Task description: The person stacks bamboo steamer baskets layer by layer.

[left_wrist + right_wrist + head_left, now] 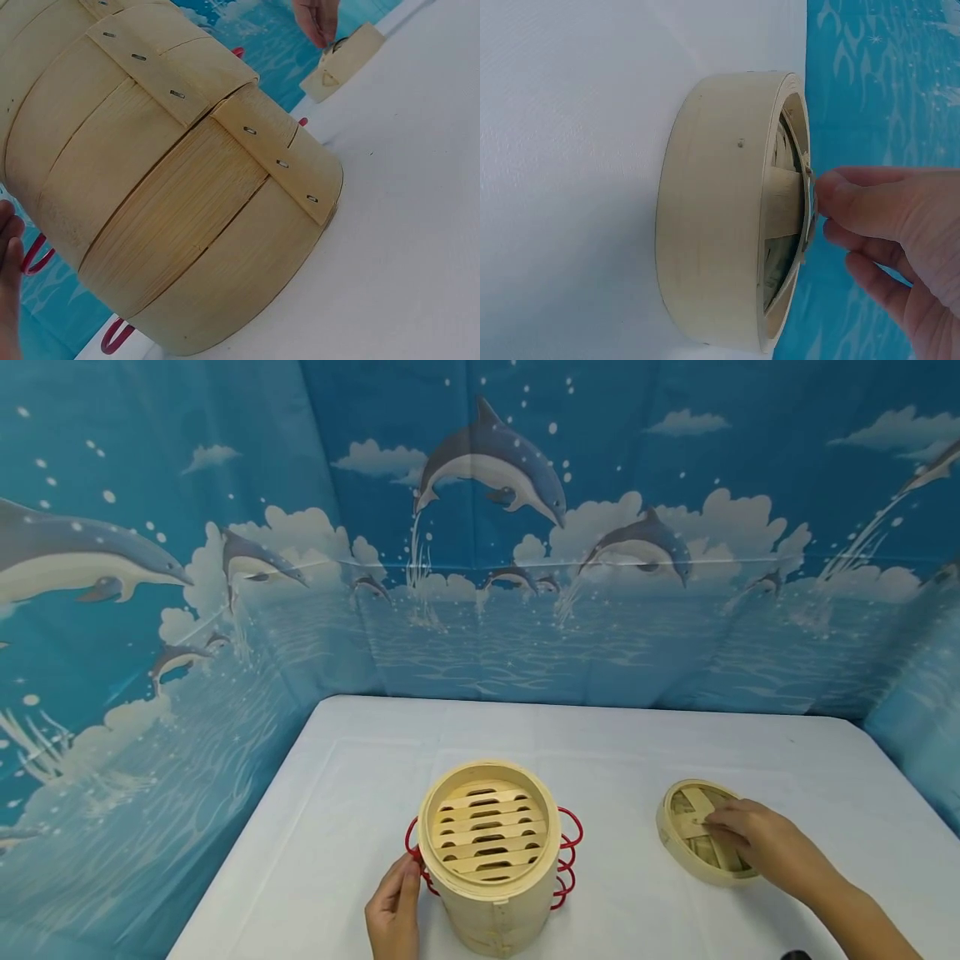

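Observation:
A stack of round bamboo steamer baskets (495,910) stands on the table, its slatted top (487,828) showing. Red loop handles (570,827) stick out from both sides. On its left side my left hand (396,906) pinches a red loop between thumb and fingertips; in the left wrist view only the edge of that hand (9,277) shows beside the stapled bamboo wall (180,202). Off to the right is the bamboo lid (705,831), woven with crossed strips. My right hand (772,847) pinches the raised strip (810,202) at the middle of its top.
A white cloth covers the table (360,760). Behind and to the left hangs a blue curtain (480,643) printed with dolphins. Near the front edge on the right, a small black object (796,955) is partly in view.

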Motion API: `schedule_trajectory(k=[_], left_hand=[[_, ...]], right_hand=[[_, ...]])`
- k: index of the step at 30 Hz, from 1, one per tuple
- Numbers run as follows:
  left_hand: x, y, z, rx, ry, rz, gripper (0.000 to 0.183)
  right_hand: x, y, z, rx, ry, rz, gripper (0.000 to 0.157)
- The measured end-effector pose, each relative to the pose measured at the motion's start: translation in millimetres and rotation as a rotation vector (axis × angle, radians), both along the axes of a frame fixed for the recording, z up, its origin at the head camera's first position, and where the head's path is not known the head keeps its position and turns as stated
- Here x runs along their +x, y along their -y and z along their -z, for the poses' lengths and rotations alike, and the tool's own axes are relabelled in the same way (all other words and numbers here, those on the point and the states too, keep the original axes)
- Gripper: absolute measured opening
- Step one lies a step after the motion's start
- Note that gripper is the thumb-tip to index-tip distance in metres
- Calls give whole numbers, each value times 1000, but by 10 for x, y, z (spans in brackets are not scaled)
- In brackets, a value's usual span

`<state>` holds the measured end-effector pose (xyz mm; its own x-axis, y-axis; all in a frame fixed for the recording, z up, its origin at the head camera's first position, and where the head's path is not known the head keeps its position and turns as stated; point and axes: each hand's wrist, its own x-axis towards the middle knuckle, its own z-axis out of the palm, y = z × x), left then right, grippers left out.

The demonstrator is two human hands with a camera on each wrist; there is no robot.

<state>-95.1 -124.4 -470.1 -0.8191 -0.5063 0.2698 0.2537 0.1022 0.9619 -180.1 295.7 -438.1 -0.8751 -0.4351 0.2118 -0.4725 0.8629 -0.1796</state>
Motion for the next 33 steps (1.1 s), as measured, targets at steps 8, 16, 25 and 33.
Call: schedule_trajectory(k=[8,16,25,33], left_hand=[[-7,5,11,-17,-7,0,23],[-12,5,15,-13,3,0,23],[28,-3,40,-1,-77,5,23],[1,0,31,2,-82,18,23]], right_hand=[[-17,-7,76,-40,-117,-16,26],[-42,8,140,-77,-111,28,19],[-67,13,150,-52,-154,30,17],[-61,-39,244,-115,-305,-124,27]])
